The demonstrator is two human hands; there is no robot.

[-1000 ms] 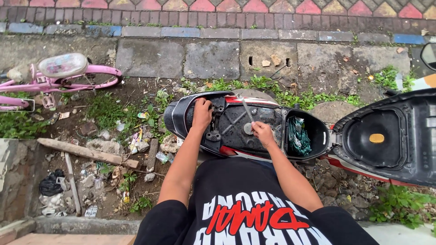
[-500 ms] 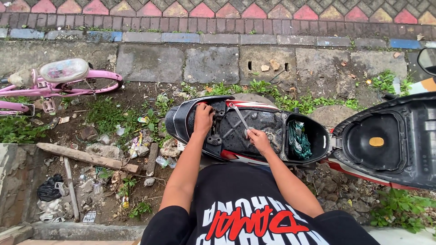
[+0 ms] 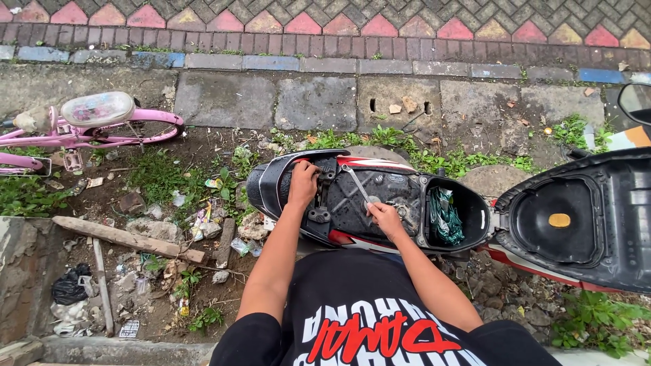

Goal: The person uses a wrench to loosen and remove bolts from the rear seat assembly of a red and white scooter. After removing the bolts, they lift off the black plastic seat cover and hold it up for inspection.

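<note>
1. Seen from above: scooter (image 3: 380,203) with seat (image 3: 576,224) flipped open to the right of both hands, underside facing up.
2. Right hand (image 3: 386,218) closed around the lower end of a slim metal tool (image 3: 357,184) (a wrench or driver, too small to tell), shaft angling up and away from the grip over the black inner panel (image 3: 373,196).
3. Left hand (image 3: 303,181) wrapped over the rear edge of the bodywork, left of the tool grip, steadying the frame; nothing loose held in it.
4. Just right of the tool grip: open storage compartment (image 3: 451,217) with green bundled material inside.
5. Progress, as a judgement: seat already raised and compartment exposed; panel apparently in place, tool tip set on or near a fastener, so the fastener work looks under way rather than finished. No removed screws or parts visible.
6. Far left of the left hand: pink bicycle (image 3: 95,125) lying on littered dirt, a wooden plank (image 3: 125,238) nearby; paved brick walkway (image 3: 339,27) beyond the scooter.
</note>
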